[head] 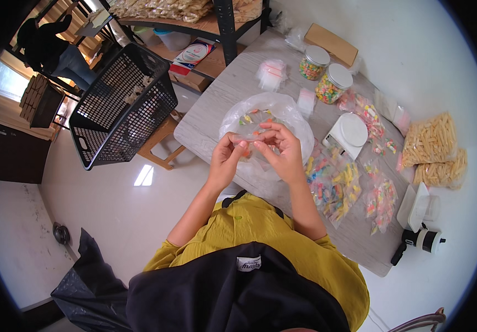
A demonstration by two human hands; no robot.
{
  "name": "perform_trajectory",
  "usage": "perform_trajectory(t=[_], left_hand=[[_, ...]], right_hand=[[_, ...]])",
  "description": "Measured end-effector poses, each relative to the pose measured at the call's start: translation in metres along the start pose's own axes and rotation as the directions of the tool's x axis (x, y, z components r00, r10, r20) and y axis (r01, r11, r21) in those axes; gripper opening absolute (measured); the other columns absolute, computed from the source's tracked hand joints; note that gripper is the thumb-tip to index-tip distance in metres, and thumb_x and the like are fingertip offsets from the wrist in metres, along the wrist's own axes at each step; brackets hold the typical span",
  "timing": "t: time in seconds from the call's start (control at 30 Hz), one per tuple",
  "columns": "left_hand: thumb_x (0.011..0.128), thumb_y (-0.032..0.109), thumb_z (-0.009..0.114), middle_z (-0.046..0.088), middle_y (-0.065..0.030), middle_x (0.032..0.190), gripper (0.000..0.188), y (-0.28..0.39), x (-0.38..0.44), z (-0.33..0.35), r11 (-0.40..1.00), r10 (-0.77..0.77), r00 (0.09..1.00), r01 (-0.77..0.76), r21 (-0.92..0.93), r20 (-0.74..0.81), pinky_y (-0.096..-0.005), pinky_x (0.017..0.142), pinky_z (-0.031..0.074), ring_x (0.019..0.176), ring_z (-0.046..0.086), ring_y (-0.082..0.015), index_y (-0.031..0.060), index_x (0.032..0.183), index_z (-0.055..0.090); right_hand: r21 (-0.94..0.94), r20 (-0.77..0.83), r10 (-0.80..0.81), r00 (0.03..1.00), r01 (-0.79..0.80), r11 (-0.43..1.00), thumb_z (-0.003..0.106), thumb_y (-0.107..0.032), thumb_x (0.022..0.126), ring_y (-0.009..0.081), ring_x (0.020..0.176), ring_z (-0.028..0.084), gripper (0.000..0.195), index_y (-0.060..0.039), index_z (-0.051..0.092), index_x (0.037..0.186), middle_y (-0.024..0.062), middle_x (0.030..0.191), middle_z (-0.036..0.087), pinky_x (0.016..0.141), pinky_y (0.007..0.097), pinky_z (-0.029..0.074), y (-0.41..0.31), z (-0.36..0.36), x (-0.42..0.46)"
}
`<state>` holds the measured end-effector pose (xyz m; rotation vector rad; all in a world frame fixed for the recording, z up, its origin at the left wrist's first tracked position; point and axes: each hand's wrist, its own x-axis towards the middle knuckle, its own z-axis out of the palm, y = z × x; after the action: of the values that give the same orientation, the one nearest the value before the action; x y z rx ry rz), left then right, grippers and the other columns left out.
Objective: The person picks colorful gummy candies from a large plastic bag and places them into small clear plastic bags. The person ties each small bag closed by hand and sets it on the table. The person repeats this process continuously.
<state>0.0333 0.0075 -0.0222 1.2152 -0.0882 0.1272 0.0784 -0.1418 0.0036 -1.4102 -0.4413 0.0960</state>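
Both my hands hold the top edge of a small clear plastic bag (246,137) between thumbs and fingertips. My left hand (226,159) pinches its left end, my right hand (280,151) its right end. Orange pieces show beneath the bag; whether they are inside it is unclear. Right below lies a large open translucent plastic bag (238,108) with colourful wrapped sweets in it. Small zip bags (272,74) are piled beyond it, more (306,101) at its right. A white kitchen scale (347,135) and filled bags of sweets (334,182) are on the right.
Two lidded jars of sweets (314,63) (333,84) and a cardboard box (331,44) stand at the back of the table. Bags of pale sticks (431,141) lie at the right. Left of the table, a black plastic crate (118,112) rests on a stool (159,141). A person (51,50) stands far left.
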Motion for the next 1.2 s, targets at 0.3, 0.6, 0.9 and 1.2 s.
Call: perform_trajectory(t=[0.3,0.6,0.9,1.2], left_hand=[[0.091,0.006,0.053,0.056,-0.0035,0.089,0.005,0.006,0.003,0.008,0.986,0.112,0.985,-0.093,0.140,-0.134,-0.0249,0.077,0.044,0.082,0.053,-0.0096,0.0005,0.089,0.053],[0.091,0.006,0.051,0.056,-0.0093,0.095,0.006,-0.001,0.004,0.000,0.942,0.247,0.965,-0.218,0.256,-0.088,-0.0262,0.078,0.045,0.086,0.055,-0.0121,0.0000,0.090,0.054],[0.084,0.001,0.058,0.058,-0.0074,0.086,0.003,0.013,0.007,0.005,0.887,0.209,0.978,-0.199,0.418,0.023,-0.0258,0.070,0.045,0.075,0.057,-0.0126,-0.0010,0.084,0.055],[0.082,0.003,0.061,0.059,-0.0083,0.085,0.007,0.007,0.005,0.008,0.906,0.210,0.977,-0.183,0.383,-0.031,-0.0260,0.070,0.045,0.073,0.057,-0.0133,-0.0018,0.084,0.056]], right_hand=[[0.071,-0.098,0.105,0.990,-0.098,0.993,0.067,0.001,0.077,0.0119,0.082,0.064,0.037,0.0048,0.053,0.111,0.0082,0.086,0.067,0.074,0.0237,0.051,-0.002,-0.001,-0.001],[0.086,-0.097,0.099,0.990,-0.090,0.992,0.067,0.001,0.077,0.0119,0.080,0.064,0.037,0.0044,0.052,0.110,0.0087,0.085,0.067,0.074,0.0241,0.052,-0.003,-0.002,-0.001],[0.025,-0.059,0.023,0.998,-0.021,0.999,0.066,0.003,0.076,0.0129,0.080,0.064,0.038,0.0037,0.052,0.112,0.0091,0.084,0.067,0.072,0.0251,0.051,-0.004,0.000,-0.001],[0.013,-0.011,-0.002,1.000,0.002,1.000,0.065,0.001,0.075,0.0120,0.075,0.062,0.041,0.0011,0.053,0.115,0.0056,0.082,0.065,0.072,0.0241,0.049,0.002,0.001,0.000]])
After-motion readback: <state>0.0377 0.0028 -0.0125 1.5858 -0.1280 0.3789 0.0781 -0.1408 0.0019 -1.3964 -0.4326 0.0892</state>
